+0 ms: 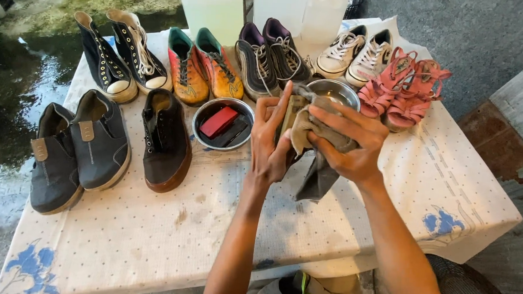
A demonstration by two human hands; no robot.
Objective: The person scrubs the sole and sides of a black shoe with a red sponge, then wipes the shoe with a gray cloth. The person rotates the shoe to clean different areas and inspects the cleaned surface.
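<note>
Your left hand (269, 142) grip clamped on a shoe (290, 114), mostly hidden, your right hand (351, 146) pressing a crumpled grey-brown cloth (315, 161) around it, metal bowl (338, 91) at twelve o'clock on the tabletop (152, 230).

Head camera looks steeply down, close over the table (152, 236), seemingly tilted.

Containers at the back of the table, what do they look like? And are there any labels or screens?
Pale jug: back centre behind the orange shoes, tall, whitish green.
Second jug: right of it, white.
Third jug: beside the white sneakers, milky white.
Tan tabs: on the grey shoes, left.
No screens or signs.
</note>
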